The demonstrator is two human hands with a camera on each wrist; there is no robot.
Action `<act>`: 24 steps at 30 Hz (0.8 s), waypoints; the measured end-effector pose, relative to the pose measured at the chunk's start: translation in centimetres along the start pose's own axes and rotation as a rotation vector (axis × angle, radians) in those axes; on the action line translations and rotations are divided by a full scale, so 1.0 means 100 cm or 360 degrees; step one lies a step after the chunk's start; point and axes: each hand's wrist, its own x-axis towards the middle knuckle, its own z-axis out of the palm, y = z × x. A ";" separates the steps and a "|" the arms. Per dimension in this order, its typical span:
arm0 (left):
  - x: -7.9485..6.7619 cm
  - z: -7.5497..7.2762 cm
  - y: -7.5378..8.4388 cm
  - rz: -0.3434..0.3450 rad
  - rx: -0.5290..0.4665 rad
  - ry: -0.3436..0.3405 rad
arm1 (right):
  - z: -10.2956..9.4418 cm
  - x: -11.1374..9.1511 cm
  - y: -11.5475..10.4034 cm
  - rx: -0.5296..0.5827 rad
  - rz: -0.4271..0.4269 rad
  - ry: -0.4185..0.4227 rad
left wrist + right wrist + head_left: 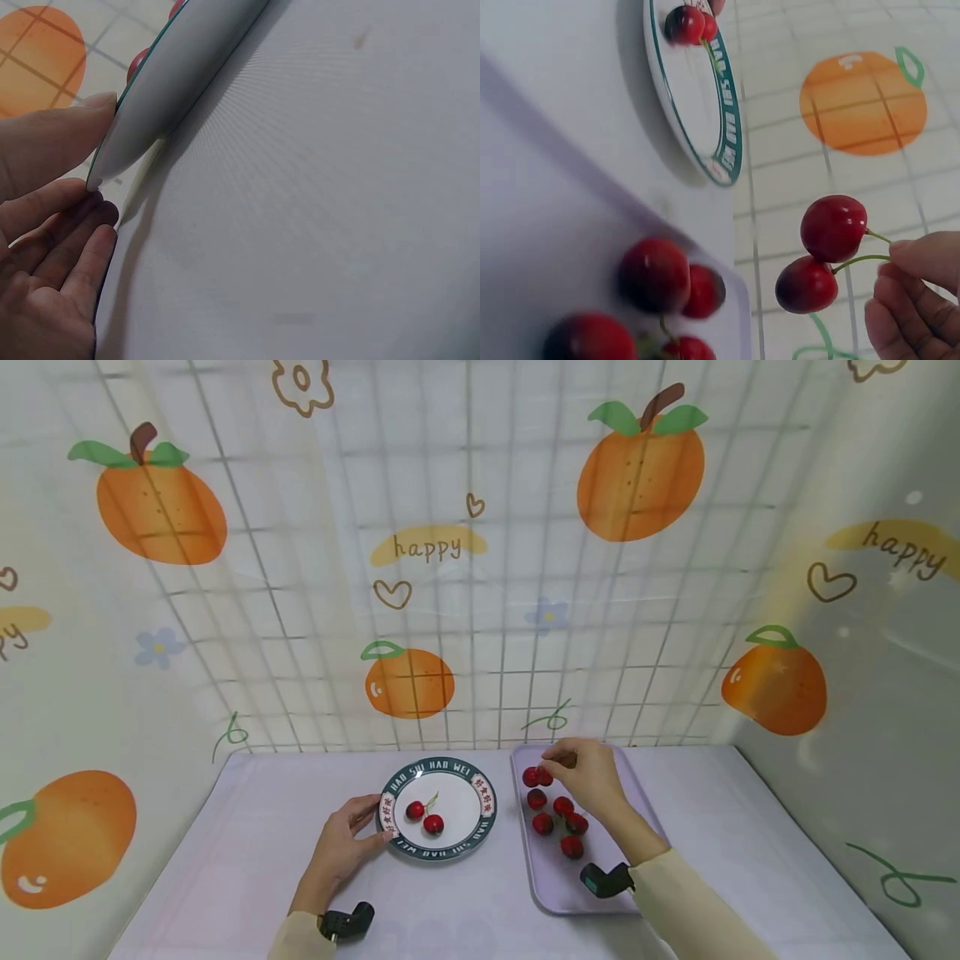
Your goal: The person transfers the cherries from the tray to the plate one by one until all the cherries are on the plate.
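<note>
My right hand (591, 775) pinches the green stems of a pair of red cherries (835, 229) between thumb and fingertips. In the right wrist view the pair hangs from the stems, above the far part of the lilac tray (555, 889). Several more dark red cherries (543, 823) lie on that tray. My left hand (345, 839) grips the left rim of a round plate (459, 793), white with a green lettered border. The left wrist view shows the thumb (71, 131) over the plate's edge and fingers below it. Two stemmed cherries (433, 824) rest on the plate.
Plate and tray stand side by side on a pale table (225, 860), the tray to the right. Behind them hangs a white curtain (495, 635) printed with oranges, over a wire grid. A dark camera device (606, 880) is worn at the right wrist, another (347, 922) at the left.
</note>
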 end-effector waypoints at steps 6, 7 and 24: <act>0.000 0.000 0.000 -0.0018 -0.0005 -0.0003 | 0.016 0.001 -0.014 0.0042 -0.0006 -0.0027; 0.000 0.000 0.001 -0.0021 -0.0008 -0.0001 | 0.019 0.001 -0.017 0.0049 0.0002 -0.0034; 0.001 -0.001 -0.004 -0.0004 0.0056 0.0005 | 0.060 -0.002 -0.049 0.0169 0.0013 -0.0097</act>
